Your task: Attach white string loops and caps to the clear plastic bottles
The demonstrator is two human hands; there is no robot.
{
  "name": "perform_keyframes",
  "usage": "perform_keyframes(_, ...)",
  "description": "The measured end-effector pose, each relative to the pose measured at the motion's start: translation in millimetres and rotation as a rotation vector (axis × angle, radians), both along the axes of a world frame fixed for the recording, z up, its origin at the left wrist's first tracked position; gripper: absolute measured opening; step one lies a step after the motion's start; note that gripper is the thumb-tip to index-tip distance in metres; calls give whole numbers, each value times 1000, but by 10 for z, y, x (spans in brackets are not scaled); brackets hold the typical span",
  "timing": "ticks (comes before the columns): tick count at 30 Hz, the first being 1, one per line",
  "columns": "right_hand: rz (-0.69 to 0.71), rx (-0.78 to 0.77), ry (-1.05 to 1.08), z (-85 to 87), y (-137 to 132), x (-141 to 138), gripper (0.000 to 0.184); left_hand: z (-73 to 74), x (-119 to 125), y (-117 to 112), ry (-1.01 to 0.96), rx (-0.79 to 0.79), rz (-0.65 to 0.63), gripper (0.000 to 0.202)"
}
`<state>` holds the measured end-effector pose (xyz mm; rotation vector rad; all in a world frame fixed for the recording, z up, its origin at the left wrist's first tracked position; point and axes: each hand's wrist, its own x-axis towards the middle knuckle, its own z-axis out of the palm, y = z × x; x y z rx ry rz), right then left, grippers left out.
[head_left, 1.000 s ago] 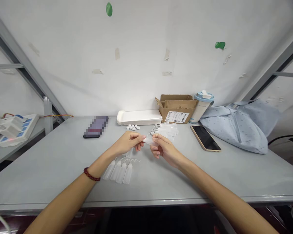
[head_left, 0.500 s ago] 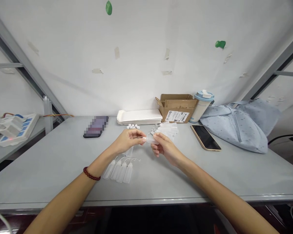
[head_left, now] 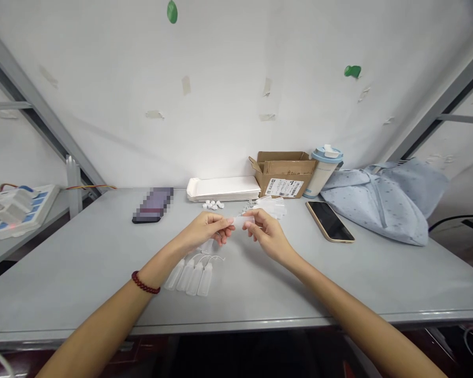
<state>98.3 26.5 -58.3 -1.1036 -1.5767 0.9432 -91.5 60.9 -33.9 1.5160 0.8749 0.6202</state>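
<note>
Between my two hands is a small translucent plastic squeeze bottle, held roughly level above the table. My left hand pinches its left end between thumb and fingers. At its right end, my right hand is closed on it with thumb and fingertips, which hide part of that end. Several similar bottles with thin bent tubes lie in a row nearer me, below my left hand. Another bottle is partly hidden under that hand. Beyond my right hand lies a pile of more translucent bottles. Small white caps sit beyond my left hand.
A stack of white envelopes, an open cardboard box and a blue-lidded cup stand along the wall. One phone lies right, another left. A light blue cloth bag rests far right, a power strip far left.
My right fingers have shifted to the bottle's right end, and more of its body shows between my hands. My left fingers have curled lower. The view has moved slightly.
</note>
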Motion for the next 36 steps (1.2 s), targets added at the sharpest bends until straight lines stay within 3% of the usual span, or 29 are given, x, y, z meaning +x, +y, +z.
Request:
perform_keyframes(8, 46, -92, 107, 43, 24, 44, 26, 8, 22, -71, 188, 677, 47, 33)
perform_keyframes(11, 95, -151, 166, 60, 38, 48, 31, 5, 39, -89, 210, 820, 50, 29)
perform_keyframes(14, 94, -155, 176, 74, 37, 47, 31, 8, 49, -85, 190, 733, 55, 26)
perform_keyframes(19, 75, -69, 86, 86, 9, 41, 30, -12, 43, -49, 92, 311, 7, 38)
perform_keyframes(22, 61, -53, 39, 75, -5, 36, 29, -18, 40, -49, 89, 231, -25, 39)
perform_keyframes(25, 21, -38, 18, 47, -11, 22, 29, -13, 55, -75, 135, 295, -9, 34)
perform_keyframes(29, -41, -70, 45, 3, -4, -5, 31, -42, 87, -99, 227, 503, 55, 25)
perform_keyframes(33, -13, -197, 179, -11, 10, -16, 33, -112, 110, -96, 341, 785, 79, 20)
perform_keyframes(36, 32, -330, 309, -3, 19, -11, 40, -145, 127, -91, 378, 880, 75, 21)
